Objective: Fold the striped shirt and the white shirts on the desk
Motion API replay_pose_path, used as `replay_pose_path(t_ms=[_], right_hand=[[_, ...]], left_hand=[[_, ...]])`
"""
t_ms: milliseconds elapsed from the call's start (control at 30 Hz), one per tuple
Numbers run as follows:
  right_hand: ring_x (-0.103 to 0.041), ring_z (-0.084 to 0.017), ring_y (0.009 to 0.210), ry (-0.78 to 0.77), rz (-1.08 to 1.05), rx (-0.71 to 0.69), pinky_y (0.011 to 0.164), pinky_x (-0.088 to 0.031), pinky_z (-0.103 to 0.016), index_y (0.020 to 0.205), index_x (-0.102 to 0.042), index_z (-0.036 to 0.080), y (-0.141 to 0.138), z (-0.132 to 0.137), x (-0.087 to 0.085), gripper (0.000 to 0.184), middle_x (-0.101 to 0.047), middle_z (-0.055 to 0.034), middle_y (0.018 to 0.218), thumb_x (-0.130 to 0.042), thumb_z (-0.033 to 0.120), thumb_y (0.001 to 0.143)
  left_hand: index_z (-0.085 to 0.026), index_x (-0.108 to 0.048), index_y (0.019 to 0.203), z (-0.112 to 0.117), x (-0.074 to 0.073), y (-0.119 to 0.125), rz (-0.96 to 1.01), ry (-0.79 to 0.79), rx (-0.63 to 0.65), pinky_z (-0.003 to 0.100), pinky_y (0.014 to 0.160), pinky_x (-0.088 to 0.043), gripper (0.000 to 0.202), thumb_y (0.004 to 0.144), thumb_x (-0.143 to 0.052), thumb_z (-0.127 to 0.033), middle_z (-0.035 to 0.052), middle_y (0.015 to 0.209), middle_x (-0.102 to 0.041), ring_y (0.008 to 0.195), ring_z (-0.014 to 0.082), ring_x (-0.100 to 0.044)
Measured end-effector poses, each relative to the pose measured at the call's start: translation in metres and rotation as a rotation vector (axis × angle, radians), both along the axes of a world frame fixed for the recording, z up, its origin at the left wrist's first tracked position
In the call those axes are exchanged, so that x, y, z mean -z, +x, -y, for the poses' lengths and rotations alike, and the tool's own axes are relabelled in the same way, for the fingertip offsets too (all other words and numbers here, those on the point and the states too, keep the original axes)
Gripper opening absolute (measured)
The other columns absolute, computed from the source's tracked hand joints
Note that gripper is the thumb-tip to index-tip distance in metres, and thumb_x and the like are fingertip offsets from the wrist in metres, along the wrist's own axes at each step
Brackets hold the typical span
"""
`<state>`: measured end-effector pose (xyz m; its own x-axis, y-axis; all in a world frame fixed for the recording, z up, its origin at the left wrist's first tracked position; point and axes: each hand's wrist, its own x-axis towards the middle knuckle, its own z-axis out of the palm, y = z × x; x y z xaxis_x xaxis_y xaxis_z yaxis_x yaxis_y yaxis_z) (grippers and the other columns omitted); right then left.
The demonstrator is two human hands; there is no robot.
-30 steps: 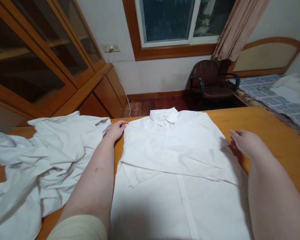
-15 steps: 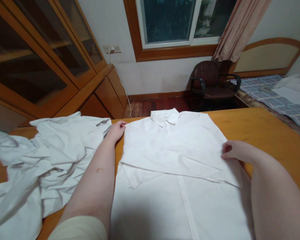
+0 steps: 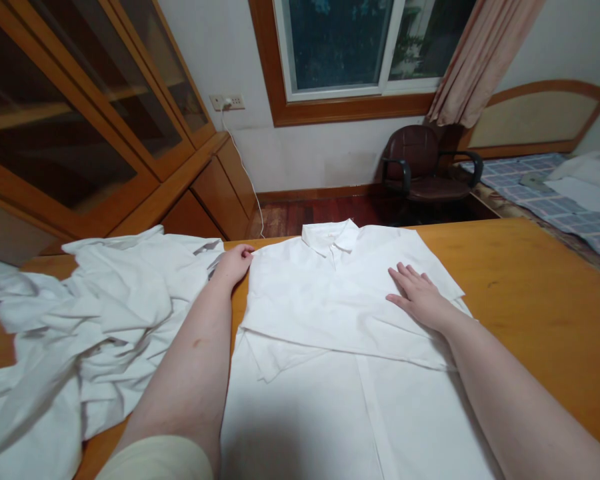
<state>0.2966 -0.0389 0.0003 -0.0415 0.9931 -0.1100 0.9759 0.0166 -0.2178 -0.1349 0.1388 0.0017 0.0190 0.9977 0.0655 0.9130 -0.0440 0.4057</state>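
A white collared shirt [image 3: 300,413] lies front up, its collar at the far edge of the table and its sleeves crossed over the chest. At its far left edge, by the shoulder, my left hand [image 3: 236,262] has curled fingers closed on the cloth. My right hand [image 3: 417,297] rests flat on the right part of the chest, over the folded sleeve, fingers spread and holding nothing. Close beside my left forearm is a crumpled heap of white clothing [image 3: 125,293].
The wooden table [image 3: 520,293] extends to the right of the shirt. Beyond it stand a brown armchair [image 3: 415,160] and a bed with a checked sheet [image 3: 520,179]. A glass-fronted cabinet [image 3: 130,180] is at left, and a white cord [image 3: 245,167] hangs from a wall socket.
My right hand has let go of the shirt's right edge and moved left onto the chest, where it now lies flat. My left hand stays in place.
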Motion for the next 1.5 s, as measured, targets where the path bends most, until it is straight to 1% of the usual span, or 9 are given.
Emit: replay_pose_path(t_ms=[200,333,467,533,633,800,1100,1333,1500], right_hand=[[-0.012,-0.026,0.143,-0.043,0.149,0.009,0.113,-0.015,-0.048,0.149,-0.025,0.02,0.0,-0.004,0.008,0.069,-0.016,-0.0093,0.156,-0.025,0.058,0.091],[-0.011,-0.025,0.143,-0.065,0.178,0.03,0.114,-0.014,-0.047,0.15,-0.024,0.021,-0.002,-0.005,0.007,0.069,-0.015,-0.0073,0.156,-0.025,0.058,0.091],[-0.011,-0.025,0.143,-0.066,0.169,0.025,0.114,-0.014,-0.048,0.15,-0.024,0.022,-0.002,-0.006,0.008,0.07,-0.015,-0.0072,0.156,-0.025,0.059,0.091],[-0.011,-0.025,0.143,-0.07,0.167,0.021,0.114,-0.014,-0.048,0.15,-0.023,0.021,-0.001,-0.006,0.008,0.07,-0.015,-0.0074,0.156,-0.025,0.059,0.091],[-0.011,-0.025,0.143,-0.076,0.169,0.022,0.114,-0.014,-0.048,0.15,-0.023,0.021,-0.001,-0.006,0.008,0.07,-0.014,-0.0071,0.156,-0.024,0.059,0.091],[-0.01,-0.025,0.143,-0.078,0.156,0.02,0.114,-0.015,-0.048,0.15,-0.022,0.021,0.0,-0.006,0.007,0.071,-0.014,-0.0067,0.156,-0.024,0.059,0.091],[-0.012,-0.024,0.143,-0.113,0.071,0.003,0.114,-0.016,-0.045,0.15,-0.024,0.025,0.01,-0.009,0.004,0.069,-0.014,-0.0044,0.156,-0.024,0.06,0.091],[-0.013,-0.026,0.143,-0.099,0.111,0.034,0.114,-0.017,-0.045,0.15,-0.023,0.023,0.008,-0.009,0.006,0.069,-0.014,-0.0065,0.156,-0.026,0.059,0.09],[-0.012,-0.025,0.143,-0.102,0.116,0.032,0.114,-0.017,-0.044,0.15,-0.023,0.023,0.007,-0.009,0.006,0.07,-0.014,-0.006,0.156,-0.025,0.059,0.09]], left_hand=[[-0.022,-0.064,0.106,0.003,-0.005,0.003,-0.037,0.016,-0.008,0.03,0.088,-0.046,0.03,0.082,-0.047,-0.026,0.0055,0.106,-0.069,0.099,0.0226,-0.062],[-0.018,-0.061,0.115,0.024,-0.044,0.022,-0.125,0.134,0.063,0.033,0.096,-0.043,0.035,0.084,-0.046,-0.027,0.0098,0.118,-0.063,0.108,0.0238,-0.058],[-0.02,-0.052,0.129,0.078,-0.079,0.072,-0.174,0.098,0.264,0.035,0.103,-0.038,0.046,0.088,-0.045,-0.039,0.0085,0.132,-0.055,0.12,0.0244,-0.051],[-0.022,-0.044,0.137,0.106,-0.073,0.1,-0.21,0.004,0.401,0.038,0.108,-0.032,0.052,0.09,-0.042,-0.044,0.0081,0.144,-0.043,0.131,0.0254,-0.041],[-0.023,-0.037,0.143,0.135,-0.036,0.125,-0.358,-0.134,0.388,0.05,0.112,-0.02,0.065,0.085,-0.051,-0.048,0.0119,0.155,-0.023,0.141,0.0347,-0.019],[-0.024,-0.026,0.148,0.142,0.01,0.11,-0.366,-0.092,0.354,0.048,0.114,-0.016,0.063,0.092,-0.036,-0.052,0.0103,0.156,-0.019,0.143,0.0292,-0.014],[-0.023,-0.026,0.148,0.135,0.013,0.058,-0.368,-0.067,0.242,0.045,0.115,-0.018,0.063,0.093,-0.033,-0.053,0.0075,0.155,-0.021,0.143,0.0258,-0.016],[-0.012,-0.021,0.149,0.117,0.014,0.031,-0.347,-0.151,0.006,0.053,0.113,-0.017,0.059,0.096,-0.025,-0.038,0.0136,0.155,-0.018,0.143,0.0295,-0.014],[-0.005,-0.046,0.134,0.117,0.001,0.012,-0.283,-0.051,-0.126,0.039,0.105,-0.034,0.053,0.091,-0.034,-0.034,0.0187,0.14,-0.047,0.129,0.0287,-0.043]])
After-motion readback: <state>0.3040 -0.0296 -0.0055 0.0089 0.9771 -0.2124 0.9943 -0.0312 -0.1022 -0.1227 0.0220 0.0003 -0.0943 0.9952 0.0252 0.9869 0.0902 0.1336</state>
